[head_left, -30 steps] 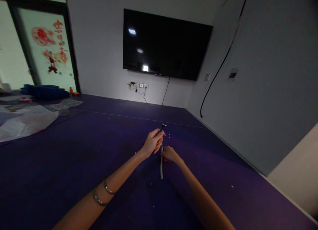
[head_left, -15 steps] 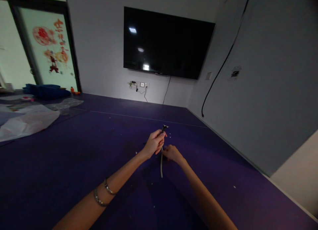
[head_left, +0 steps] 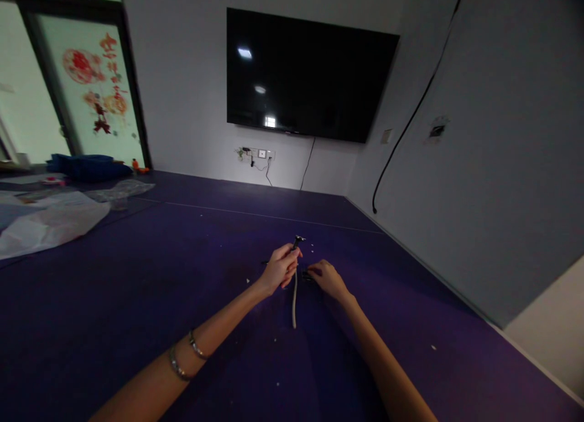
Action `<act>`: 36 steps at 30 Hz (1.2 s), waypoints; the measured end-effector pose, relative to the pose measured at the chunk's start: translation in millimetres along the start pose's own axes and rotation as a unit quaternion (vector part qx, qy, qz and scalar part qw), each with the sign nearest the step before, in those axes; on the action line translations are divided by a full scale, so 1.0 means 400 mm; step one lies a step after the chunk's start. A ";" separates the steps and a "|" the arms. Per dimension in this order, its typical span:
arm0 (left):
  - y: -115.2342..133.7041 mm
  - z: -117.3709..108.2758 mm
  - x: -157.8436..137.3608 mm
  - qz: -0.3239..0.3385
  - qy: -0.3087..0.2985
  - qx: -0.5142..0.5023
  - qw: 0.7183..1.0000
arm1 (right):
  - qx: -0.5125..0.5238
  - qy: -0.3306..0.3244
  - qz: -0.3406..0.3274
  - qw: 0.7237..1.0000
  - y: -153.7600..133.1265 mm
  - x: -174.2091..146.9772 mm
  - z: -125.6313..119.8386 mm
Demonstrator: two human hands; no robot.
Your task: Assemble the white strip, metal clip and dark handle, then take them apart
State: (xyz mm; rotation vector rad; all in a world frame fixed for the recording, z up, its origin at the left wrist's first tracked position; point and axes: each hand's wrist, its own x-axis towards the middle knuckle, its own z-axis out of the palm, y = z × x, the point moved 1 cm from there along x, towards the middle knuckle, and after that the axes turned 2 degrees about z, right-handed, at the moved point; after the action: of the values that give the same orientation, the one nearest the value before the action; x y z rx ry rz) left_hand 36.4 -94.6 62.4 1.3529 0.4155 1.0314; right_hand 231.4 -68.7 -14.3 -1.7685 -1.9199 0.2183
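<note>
My left hand (head_left: 281, 267) is closed around a small dark-handled piece with a T-shaped metallic top (head_left: 297, 240), which sticks up above the fingers. A thin pale strip (head_left: 294, 303) runs down from beside this hand, its lower end towards me; whether the fingers grip it I cannot tell. To the right, my right hand (head_left: 329, 278) has its fingers pinched at a small dark object (head_left: 307, 276) low over the purple floor. Its exact kind is too dark to make out. The two hands are a little apart.
Small white scraps (head_left: 312, 248) lie on the purple floor (head_left: 182, 300). White sheeting (head_left: 59, 221), clear plastic (head_left: 119, 191) and a blue cloth bundle (head_left: 89, 166) are at the left. A television (head_left: 310, 75) hangs ahead; a black cable (head_left: 406, 127) dangles at the right wall.
My right hand has moved slightly right, away from the pale strip and my left hand. My left hand has shifted a little left and down, still holding the dark-handled piece.
</note>
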 end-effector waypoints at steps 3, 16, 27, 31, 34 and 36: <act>-0.011 -0.001 -0.002 -0.011 0.000 0.002 1.000 | -0.009 -0.010 -0.007 1.000 -0.004 0.000 0.007; -0.021 0.006 -0.005 -0.021 -0.003 0.006 1.000 | 0.024 0.013 0.005 1.000 -0.014 -0.004 0.007; -0.020 0.004 -0.002 -0.026 0.016 0.003 1.000 | 0.313 0.028 0.106 0.943 -0.004 0.025 -0.010; -0.024 0.001 -0.002 -0.029 0.020 0.004 0.999 | 0.368 0.040 0.134 0.919 0.002 0.031 -0.016; -0.028 -0.001 -0.002 -0.030 0.017 0.004 0.999 | 0.383 0.044 0.144 0.911 0.003 0.034 -0.027; -0.030 -0.003 -0.001 -0.029 0.016 0.006 0.999 | 0.395 0.044 0.150 0.905 0.000 0.035 -0.036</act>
State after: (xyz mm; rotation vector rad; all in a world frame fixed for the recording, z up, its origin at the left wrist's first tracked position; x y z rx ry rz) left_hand 39.5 -92.7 50.8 1.3291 0.4820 1.0059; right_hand 238.2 -58.4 1.7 -1.4407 -1.2044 0.8726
